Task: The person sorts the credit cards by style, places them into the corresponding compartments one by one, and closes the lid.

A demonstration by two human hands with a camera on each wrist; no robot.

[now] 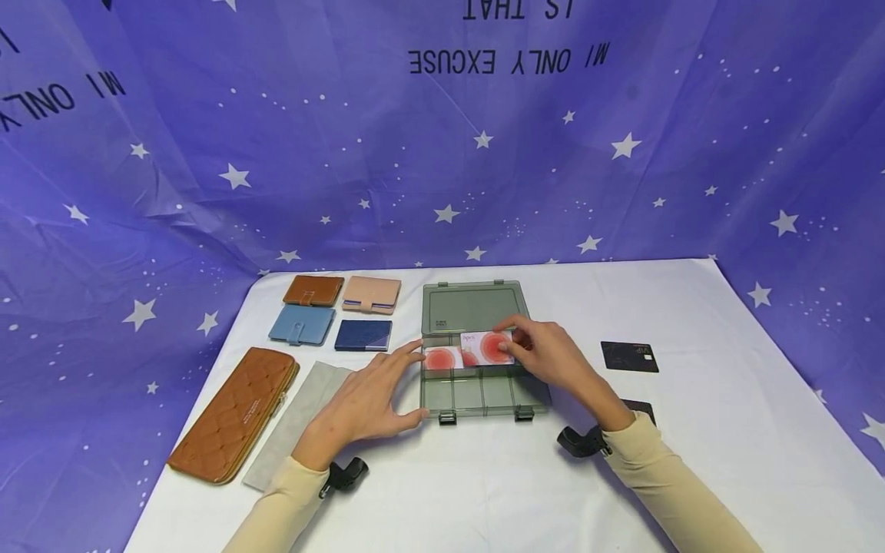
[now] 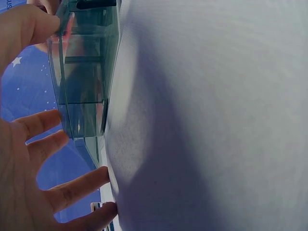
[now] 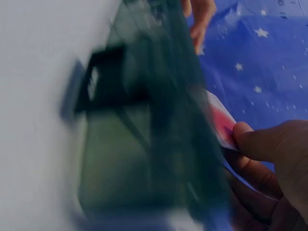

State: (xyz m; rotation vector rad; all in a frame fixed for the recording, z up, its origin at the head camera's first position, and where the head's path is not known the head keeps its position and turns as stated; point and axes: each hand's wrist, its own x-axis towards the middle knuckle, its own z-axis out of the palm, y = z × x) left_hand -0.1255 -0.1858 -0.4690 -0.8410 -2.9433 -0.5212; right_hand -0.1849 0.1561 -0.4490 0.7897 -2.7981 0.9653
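Observation:
A translucent grey-green compartment box (image 1: pixel 469 395) lies with its lid (image 1: pixel 473 306) folded back on the white table. My right hand (image 1: pixel 553 355) pinches a white card with a red circle (image 1: pixel 487 348) between thumb and fingers, over the box's back row. Another red-and-white card (image 1: pixel 442 358) sits at the left of that row, its right end overlapped by the held card. My left hand (image 1: pixel 362 399) is spread at the box's left side, fingertips right at the rim. In the left wrist view its fingers (image 2: pixel 77 190) are spread apart beside the box wall.
Left of the box lie a brown card wallet (image 1: pixel 313 290), a pink one (image 1: pixel 372 294), a light blue one (image 1: pixel 302 325) and a dark blue holder (image 1: pixel 362 336). A long brown zip wallet (image 1: pixel 235 415) and grey flat piece (image 1: pixel 290 426) lie nearer. A black card (image 1: pixel 629 357) lies right.

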